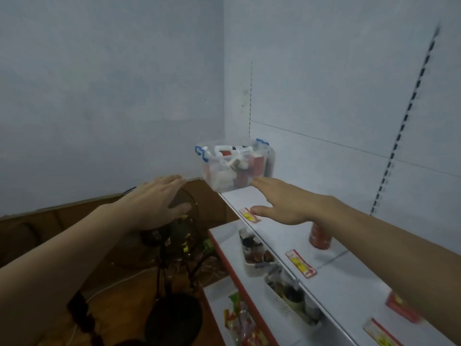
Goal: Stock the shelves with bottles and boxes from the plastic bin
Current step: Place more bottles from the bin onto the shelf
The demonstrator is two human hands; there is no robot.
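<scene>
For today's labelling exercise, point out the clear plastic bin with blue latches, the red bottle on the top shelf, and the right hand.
Clear plastic bin (224,181): head view, front wall.
Red bottle (320,237): head view, body.
Right hand (287,201): head view, back of hand.

Head view, looking forward-down along top shelf, close range.

We see dim, flat, bluish light with no glare. The whole frame is soft with motion blur, worst on the slotted upright at right. Wide-angle stretch bends the shelf edges. Shadows stay faint.
</scene>
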